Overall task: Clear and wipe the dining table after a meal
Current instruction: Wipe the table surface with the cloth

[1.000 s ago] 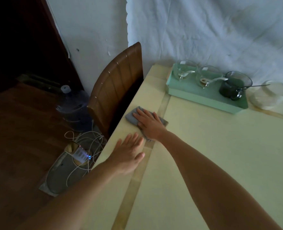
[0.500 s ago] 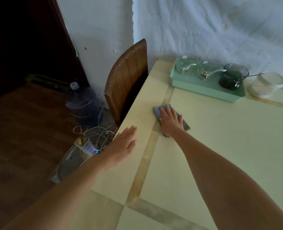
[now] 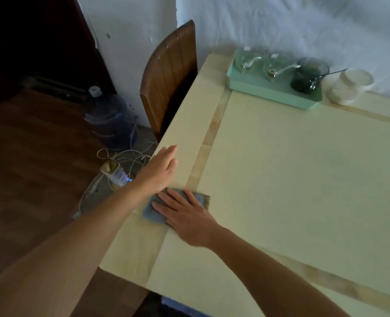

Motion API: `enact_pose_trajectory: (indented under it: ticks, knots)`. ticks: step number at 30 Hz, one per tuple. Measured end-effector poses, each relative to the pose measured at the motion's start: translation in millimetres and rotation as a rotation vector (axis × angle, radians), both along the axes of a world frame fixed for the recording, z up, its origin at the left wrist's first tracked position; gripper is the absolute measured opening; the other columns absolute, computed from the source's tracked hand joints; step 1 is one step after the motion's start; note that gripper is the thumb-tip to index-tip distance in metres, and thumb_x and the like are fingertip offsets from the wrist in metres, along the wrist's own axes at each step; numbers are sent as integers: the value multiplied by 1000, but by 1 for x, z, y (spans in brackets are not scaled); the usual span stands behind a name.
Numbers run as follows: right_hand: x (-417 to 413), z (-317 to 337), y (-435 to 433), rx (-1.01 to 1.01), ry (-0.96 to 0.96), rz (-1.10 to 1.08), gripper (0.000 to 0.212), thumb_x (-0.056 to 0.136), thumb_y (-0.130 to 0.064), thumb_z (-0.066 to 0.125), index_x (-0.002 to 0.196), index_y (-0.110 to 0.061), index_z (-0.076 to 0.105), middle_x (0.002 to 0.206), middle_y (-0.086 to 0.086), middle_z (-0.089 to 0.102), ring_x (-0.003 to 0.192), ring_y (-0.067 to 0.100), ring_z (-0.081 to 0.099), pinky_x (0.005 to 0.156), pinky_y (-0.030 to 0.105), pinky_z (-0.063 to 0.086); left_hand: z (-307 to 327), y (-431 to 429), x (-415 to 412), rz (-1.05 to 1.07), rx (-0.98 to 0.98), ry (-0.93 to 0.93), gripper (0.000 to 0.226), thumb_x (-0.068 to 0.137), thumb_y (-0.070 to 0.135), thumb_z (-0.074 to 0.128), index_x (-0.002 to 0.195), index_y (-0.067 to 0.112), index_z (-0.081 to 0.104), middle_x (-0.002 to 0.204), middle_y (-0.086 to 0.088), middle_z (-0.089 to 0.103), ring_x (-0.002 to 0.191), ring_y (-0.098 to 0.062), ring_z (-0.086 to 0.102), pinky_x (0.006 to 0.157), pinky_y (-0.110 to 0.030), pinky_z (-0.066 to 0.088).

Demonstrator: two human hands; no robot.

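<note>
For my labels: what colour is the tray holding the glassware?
The tray is mint green, seen best in the head view.

I count one table (image 3: pixel 281 179), one grey cloth (image 3: pixel 151 213) and two hands of mine: one left hand (image 3: pixel 161 171), one right hand (image 3: pixel 187 216). There is one green tray (image 3: pixel 269 94), two clear glass bowls (image 3: pixel 246 61), one dark glass cup (image 3: pixel 308 76) and one white container (image 3: pixel 349 85) — plus one chair (image 3: pixel 169 74), one water jug (image 3: pixel 109 120) and one power strip (image 3: pixel 116 175).
</note>
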State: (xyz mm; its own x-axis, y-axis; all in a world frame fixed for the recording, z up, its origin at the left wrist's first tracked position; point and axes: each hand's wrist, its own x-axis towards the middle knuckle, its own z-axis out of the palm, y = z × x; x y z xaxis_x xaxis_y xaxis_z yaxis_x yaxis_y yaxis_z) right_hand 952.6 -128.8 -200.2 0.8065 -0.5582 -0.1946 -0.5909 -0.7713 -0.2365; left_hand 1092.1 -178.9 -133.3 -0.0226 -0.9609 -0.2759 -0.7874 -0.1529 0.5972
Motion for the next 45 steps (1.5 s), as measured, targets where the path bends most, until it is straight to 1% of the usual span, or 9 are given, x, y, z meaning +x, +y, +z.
enact_pose_trajectory:
  ticks: [4,8,12,20,26,30,35,38,45]
  knots:
    - [-76,0,17,-45,17,-316,53,94,-40,25,146,-28,27,155,-4,26,141,15,27,112,46,30,-9,18,-4,-44,85,-48,49,102,26,26,150,20,16,159,-1,15,147,-17,8,115,-29,11]
    - [-151,5,42,14,17,-714,67,87,-50,2,150,-29,9,158,-7,-2,146,11,-2,119,43,2,-12,39,5,-64,103,-71,49,102,26,23,150,19,15,159,-1,16,147,-17,8,116,-31,11]
    - [-120,7,67,53,-9,-986,54,100,-35,23,150,-28,5,160,-2,-6,146,16,-9,117,45,-6,-12,58,11,-84,126,-77,50,103,27,22,151,19,14,159,0,14,147,-17,6,117,-33,9]
    - [50,15,113,191,-35,-505,58,101,-31,26,149,-27,-6,157,-3,-19,141,18,-27,115,49,-14,-10,79,1,-75,90,-87,50,102,29,23,151,20,15,158,-4,17,147,-21,9,116,-37,12]
    - [14,7,148,114,42,-105,62,99,-41,31,149,-28,-2,159,-2,-10,145,18,-18,115,45,-16,-6,97,-32,-103,105,-109,50,102,31,20,151,20,14,158,-2,16,147,-19,6,117,-38,9]
    - [-61,0,165,26,75,-152,71,95,-44,39,149,-27,-4,159,-2,-10,145,18,-16,116,44,-10,-5,116,-74,-132,113,-100,50,102,29,24,150,17,17,156,-8,22,145,-25,17,114,-36,17]
    - [-153,-3,194,-64,106,-365,71,87,-53,45,147,-23,24,155,2,26,142,21,27,112,47,28,-1,141,-134,-223,114,-73,50,102,25,24,150,13,15,158,-6,17,147,-22,8,117,-35,9]
    - [-220,2,212,-53,138,-465,64,91,-50,26,148,-22,21,156,1,23,142,20,26,113,46,24,1,158,-170,-255,101,-73,50,102,25,25,150,14,16,157,-8,20,146,-24,12,116,-34,12]
    - [-337,8,248,3,173,-669,67,91,-52,30,148,-19,20,156,2,18,143,19,15,113,42,10,1,198,-241,-352,115,-77,51,102,30,24,151,17,14,158,-7,16,146,-23,12,117,-36,14]
